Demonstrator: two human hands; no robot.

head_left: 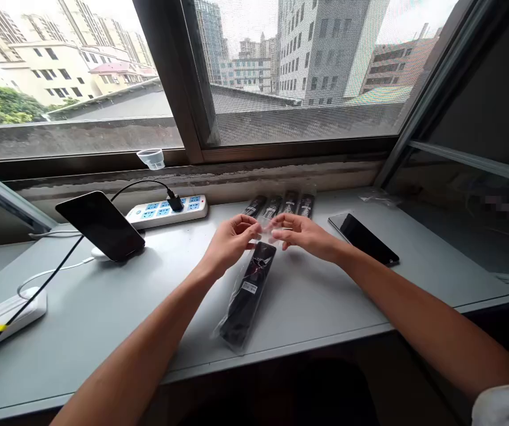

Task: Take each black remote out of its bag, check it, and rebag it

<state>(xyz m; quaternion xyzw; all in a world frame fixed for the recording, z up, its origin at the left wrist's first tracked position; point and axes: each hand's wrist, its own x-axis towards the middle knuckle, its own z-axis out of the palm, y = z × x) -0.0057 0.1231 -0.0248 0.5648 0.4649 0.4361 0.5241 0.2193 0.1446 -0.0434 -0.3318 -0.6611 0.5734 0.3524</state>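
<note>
A long black item in a clear plastic bag lies slanted on the grey table, with a small white label on it. At the bag's upper end, my left hand pinches the clear plastic from the left side. From the right, my right hand holds the same end of the plastic between thumb and fingers. Both hands are just above the black item's top end. Behind them, several similar black items in clear bags lie side by side near the wall, partly hidden by the hands.
A dark tablet on a stand and a white power strip with a black plug are at the left. Another strip lies at the left edge. A dark phone-like device and a crumpled clear bag are at the right.
</note>
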